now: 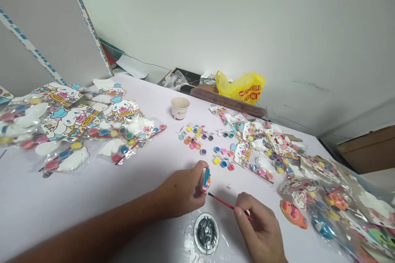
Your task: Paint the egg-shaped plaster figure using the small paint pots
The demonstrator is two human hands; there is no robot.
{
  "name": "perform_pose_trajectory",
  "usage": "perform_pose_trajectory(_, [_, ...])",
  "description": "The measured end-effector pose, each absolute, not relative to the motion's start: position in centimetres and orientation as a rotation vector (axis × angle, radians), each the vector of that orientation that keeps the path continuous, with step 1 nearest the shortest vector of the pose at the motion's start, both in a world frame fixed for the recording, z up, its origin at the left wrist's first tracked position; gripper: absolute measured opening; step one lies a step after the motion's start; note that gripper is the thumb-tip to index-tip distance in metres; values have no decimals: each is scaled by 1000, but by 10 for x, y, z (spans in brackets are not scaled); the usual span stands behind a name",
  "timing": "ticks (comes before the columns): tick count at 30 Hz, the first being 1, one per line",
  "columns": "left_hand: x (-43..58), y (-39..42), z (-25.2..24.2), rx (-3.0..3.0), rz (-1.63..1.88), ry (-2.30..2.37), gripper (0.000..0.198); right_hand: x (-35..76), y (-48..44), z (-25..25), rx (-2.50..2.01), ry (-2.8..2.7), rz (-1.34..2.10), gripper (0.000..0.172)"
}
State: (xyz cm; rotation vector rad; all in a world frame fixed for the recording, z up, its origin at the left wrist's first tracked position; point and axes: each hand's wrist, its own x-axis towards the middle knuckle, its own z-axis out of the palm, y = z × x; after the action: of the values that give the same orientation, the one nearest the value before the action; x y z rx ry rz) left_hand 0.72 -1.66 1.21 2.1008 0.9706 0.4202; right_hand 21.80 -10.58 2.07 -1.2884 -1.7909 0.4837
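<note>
The left hand [182, 191] pinches a painted figurine [205, 179]; the right hand [261, 228], to its near right, pinches a red paintbrush [226, 204], shaft slanting far-left, bristles just short of the figurine.

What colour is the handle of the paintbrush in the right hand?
The paintbrush handle is red, seen in the head view.

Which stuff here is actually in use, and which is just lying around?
In use:
- figure, in left hand
- brush, in right hand
- paint pots, open, likely
- dish by the hands, likely

Lying about:
- cup
- left packets
- right packets
- orange figure
- yellow bag
</note>
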Motion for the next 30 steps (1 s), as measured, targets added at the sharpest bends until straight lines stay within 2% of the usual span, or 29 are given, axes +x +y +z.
perform_pose_trajectory(30, [12,-16,11,2117,407,1010,41,212,-98,15,-1375,-1754,554,28])
